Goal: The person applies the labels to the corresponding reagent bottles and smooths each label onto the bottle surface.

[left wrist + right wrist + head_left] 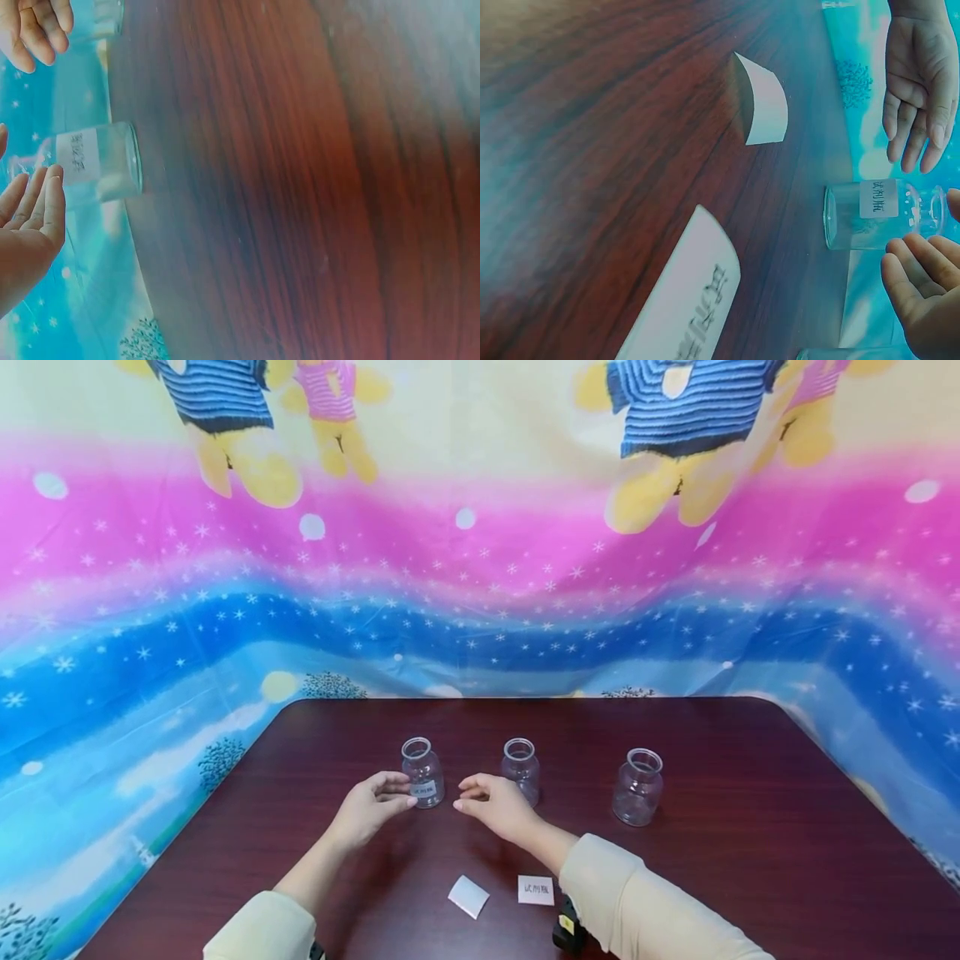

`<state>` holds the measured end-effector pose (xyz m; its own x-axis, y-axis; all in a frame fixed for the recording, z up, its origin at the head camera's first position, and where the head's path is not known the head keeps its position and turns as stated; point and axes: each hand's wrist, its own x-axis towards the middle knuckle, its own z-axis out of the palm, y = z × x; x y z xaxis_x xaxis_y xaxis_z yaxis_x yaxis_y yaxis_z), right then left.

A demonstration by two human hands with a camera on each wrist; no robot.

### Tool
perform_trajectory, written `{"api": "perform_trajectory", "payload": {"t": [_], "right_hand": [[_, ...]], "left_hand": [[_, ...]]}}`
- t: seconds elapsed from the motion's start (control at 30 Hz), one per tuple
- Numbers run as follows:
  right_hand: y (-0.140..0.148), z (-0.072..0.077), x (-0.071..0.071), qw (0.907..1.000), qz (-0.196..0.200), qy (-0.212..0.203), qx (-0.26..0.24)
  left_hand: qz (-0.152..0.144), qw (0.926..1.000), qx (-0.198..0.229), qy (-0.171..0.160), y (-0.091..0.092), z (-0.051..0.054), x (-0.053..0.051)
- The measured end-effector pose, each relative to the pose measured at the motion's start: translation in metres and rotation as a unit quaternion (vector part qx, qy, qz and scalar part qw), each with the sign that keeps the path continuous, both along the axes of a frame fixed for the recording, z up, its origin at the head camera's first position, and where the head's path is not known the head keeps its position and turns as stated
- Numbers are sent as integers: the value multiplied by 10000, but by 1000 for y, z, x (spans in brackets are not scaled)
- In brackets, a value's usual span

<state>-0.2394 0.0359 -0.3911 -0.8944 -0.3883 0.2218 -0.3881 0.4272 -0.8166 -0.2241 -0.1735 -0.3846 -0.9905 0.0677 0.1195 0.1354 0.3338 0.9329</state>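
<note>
Find the clear, round, wide-mouthed glass jar (426, 768) bearing a white handwritten paper label (424, 790) upright on the dark red-brown wood-grained desk (750, 860), between left hand (367, 810) and right hand (498, 810). Note fingers loosely bent on both, parted from thumbs, gripping nothing. Expect stiff, fairly light, slippery glass, liable to crack if knocked. Best gripped with 2 hands around the body, clear of the label.

Jars (425, 768) look smooth glass, labels (536, 891) matt paper, table (750, 827) glossy wood.
</note>
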Motion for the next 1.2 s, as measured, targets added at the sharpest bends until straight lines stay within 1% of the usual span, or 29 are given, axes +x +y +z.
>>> {"api": "perform_trajectory", "payload": {"t": [0.2,0.33,0.5,0.67,0.8,0.93,1.2], "right_hand": [[11,5,9,9997,195,19,-126],[21,9,16,9996,209,-84,-197],[33,12,21,9996,178,-89,-215],[42,17,26,9996,152,-209,-117],[48,21,31,9994,138,-280,-147],[53,23,35,9987,166,-430,-223],[65,23,45,9973,266,-684,-63]], "left_hand": [[-357,9992,22,156,7,2,8],[-549,9984,54,138,13,2,11],[-785,9969,85,74,21,3,14],[-1147,9930,286,21,29,4,18],[-1413,9893,366,31,36,6,20],[-1531,9875,363,-28,42,7,22],[-1752,9836,403,-125,56,6,27]]}}
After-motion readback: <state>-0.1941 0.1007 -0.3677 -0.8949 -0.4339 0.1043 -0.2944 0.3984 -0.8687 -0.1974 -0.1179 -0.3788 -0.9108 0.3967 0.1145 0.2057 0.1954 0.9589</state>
